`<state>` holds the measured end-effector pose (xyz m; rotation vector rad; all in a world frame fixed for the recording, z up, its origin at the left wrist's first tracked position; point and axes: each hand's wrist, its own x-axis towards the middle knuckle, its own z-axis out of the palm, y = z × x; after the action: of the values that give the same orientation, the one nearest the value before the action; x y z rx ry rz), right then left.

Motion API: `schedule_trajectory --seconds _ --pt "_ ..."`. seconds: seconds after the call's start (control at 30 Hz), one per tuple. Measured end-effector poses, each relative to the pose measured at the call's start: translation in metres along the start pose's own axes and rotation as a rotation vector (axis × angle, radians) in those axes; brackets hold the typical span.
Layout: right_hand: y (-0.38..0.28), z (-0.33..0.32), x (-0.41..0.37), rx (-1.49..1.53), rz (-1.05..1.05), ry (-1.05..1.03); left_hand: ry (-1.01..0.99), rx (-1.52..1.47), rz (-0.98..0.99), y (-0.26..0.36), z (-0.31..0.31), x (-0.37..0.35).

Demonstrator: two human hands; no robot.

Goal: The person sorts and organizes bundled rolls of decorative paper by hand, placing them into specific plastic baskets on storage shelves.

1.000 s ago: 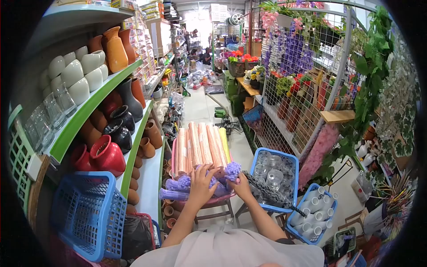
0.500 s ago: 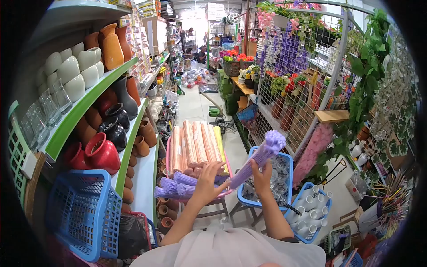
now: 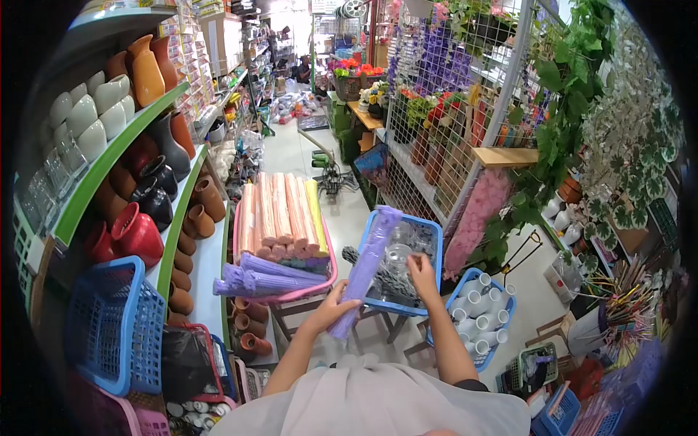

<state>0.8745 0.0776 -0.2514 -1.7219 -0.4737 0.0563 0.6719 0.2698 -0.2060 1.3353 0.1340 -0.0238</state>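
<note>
My left hand [image 3: 333, 309] is closed around the lower part of a plastic-wrapped bundle of purple pipe cleaners [image 3: 371, 254], which slants up and away from me. My right hand [image 3: 423, 277] hovers over a blue basket [image 3: 439, 251], its fingers pinched together; whatever they hold, if anything, is too small to tell. Inside that basket lie dark, fuzzy bundles [image 3: 387, 280] and clear plastic. To the left, a pink basket [image 3: 334, 270] carries more purple bundles [image 3: 280, 278] in front, with peach bundles [image 3: 287, 211] and a yellow one [image 3: 316, 214] behind.
Shelves with vases [image 3: 138, 234] and pots line the left side. A blue empty-looking basket [image 3: 120, 320] stands below them. On the right are a basket of white cylinders [image 3: 480, 312], a wire grid [image 3: 465, 109] with artificial flowers, and hanging leaves [image 3: 574, 87]. An aisle [image 3: 291, 156] runs ahead.
My right hand has let go of the purple bundle and moved over the blue basket. My left hand has shifted lower and now holds the bundle, which stands more upright. The view has tilted down.
</note>
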Motion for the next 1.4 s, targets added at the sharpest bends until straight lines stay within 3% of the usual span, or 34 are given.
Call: schedule_trajectory --seconds 0.03,0.1,0.13,0.23,0.3,0.4,0.57,0.7,0.77,0.8,0.87,0.93,0.97,1.03,1.07,1.1,1.13,1.17,1.3,1.37,1.4 --pt "0.034 -0.012 -0.006 -0.274 -0.066 -0.001 0.039 -0.061 0.007 -0.006 0.004 -0.003" --pt "0.067 -0.035 -0.026 -0.674 0.016 -0.166 0.056 -0.153 0.067 -0.011 0.016 -0.011" --pt "0.073 -0.039 -0.034 -0.84 0.155 -0.256 0.056 -0.195 0.065 -0.016 0.02 -0.015" --pt "0.068 -0.046 -0.058 -1.029 0.015 -0.144 0.086 -0.287 0.073 -0.026 0.037 -0.032" --pt "0.074 -0.044 -0.057 -0.993 0.048 -0.143 0.121 -0.332 0.083 -0.031 0.05 -0.048" --pt "0.083 -0.046 -0.054 -1.169 -0.047 -0.129 0.209 -0.159 0.106 -0.043 0.066 -0.07" --pt "0.076 -0.054 -0.048 -0.936 -0.058 -0.213 0.309 -0.189 0.095 -0.053 0.084 -0.102" --pt "0.032 -0.067 -0.072 -0.703 0.044 -0.143 0.376 -0.258 0.121 -0.074 0.082 -0.115" --pt "0.03 -0.069 -0.091 -0.454 -0.096 0.013 0.336 -0.554 0.038 -0.078 0.08 -0.117" --pt "0.031 -0.071 -0.102 -0.275 -0.134 -0.032 0.338 -0.555 0.044 -0.081 0.08 -0.116" --pt "0.011 -0.077 -0.141 -0.195 -0.043 -0.217 0.355 -0.556 0.045 -0.087 0.08 -0.113" --pt "-0.015 -0.09 -0.177 -0.46 -0.291 -0.373 0.438 -0.497 0.045 -0.096 0.083 -0.111" --pt "-0.018 -0.097 -0.178 -0.46 -0.293 -0.362 0.53 -0.444 0.039 -0.099 0.084 -0.109" --pt "-0.017 -0.114 -0.177 -0.65 -0.592 -0.676 0.489 -0.577 0.044 -0.095 0.09 -0.102" --pt "-0.003 -0.122 -0.168 -0.58 -0.699 -0.587 0.552 -0.435 0.055 -0.103 0.09 -0.096" --pt "0.013 -0.129 -0.159 -0.619 -0.647 -0.482 0.614 -0.292 0.068 -0.111 0.089 -0.091" --pt "0.01 -0.133 -0.152 -0.637 -0.414 -0.351 0.398 -0.481 0.009 -0.097 0.1 -0.099" --pt "0.005 -0.135 -0.144 -0.646 -0.184 -0.221 0.397 -0.478 0.013 -0.094 0.104 -0.1" --pt "-0.031 -0.143 -0.153 -0.563 -0.006 -0.121 0.373 -0.431 0.033 -0.101 0.109 -0.101" --pt "-0.016 -0.14 -0.179 -0.488 -0.461 -0.362 0.325 -0.53 -0.067 -0.117 0.095 -0.101" --pt "-0.026 -0.144 -0.184 -0.568 -0.606 -0.489 0.294 -0.551 -0.002 -0.11 0.101 -0.102"
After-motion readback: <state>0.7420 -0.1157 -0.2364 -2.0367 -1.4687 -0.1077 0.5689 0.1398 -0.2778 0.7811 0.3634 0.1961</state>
